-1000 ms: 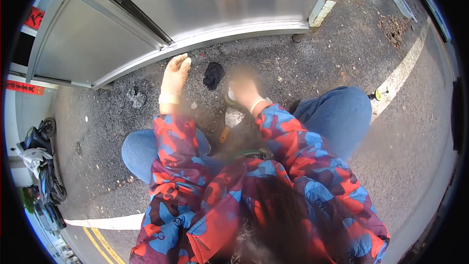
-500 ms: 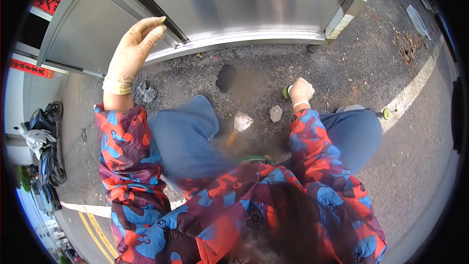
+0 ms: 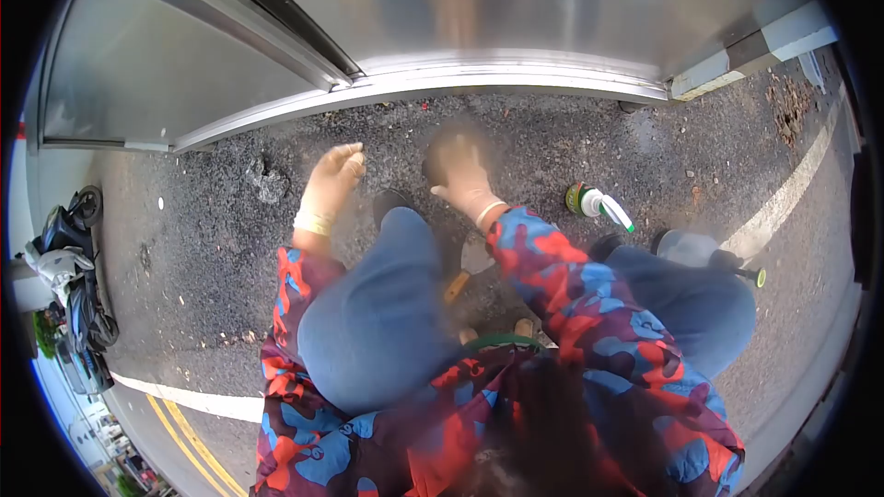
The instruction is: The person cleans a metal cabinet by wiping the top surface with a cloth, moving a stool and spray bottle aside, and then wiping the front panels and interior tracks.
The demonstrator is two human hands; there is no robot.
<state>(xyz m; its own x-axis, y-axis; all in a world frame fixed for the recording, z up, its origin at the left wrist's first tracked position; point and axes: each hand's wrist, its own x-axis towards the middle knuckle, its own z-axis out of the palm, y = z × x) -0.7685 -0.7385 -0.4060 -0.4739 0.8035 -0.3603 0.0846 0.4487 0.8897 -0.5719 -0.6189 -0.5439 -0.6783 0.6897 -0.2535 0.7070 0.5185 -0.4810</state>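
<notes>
Below the far stainless-steel panel (image 3: 516,0), the left hand (image 3: 333,186) hovers empty, fingers loosely open, the right hand (image 3: 460,175) blurs at a dark cloth (image 3: 430,167), its grip unclear, a green-and-white bottle (image 3: 591,202) sits right, and a scraper (image 3: 472,260) lies nearer.

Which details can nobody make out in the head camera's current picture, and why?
All head view:
- Right hand's grip, and the dark shape beside it: blurred.
- White-topped container's lettering: too small.
- Scraper blade's exact edges: blurred.
- Ground beneath left knee: hidden by the leg.
</notes>
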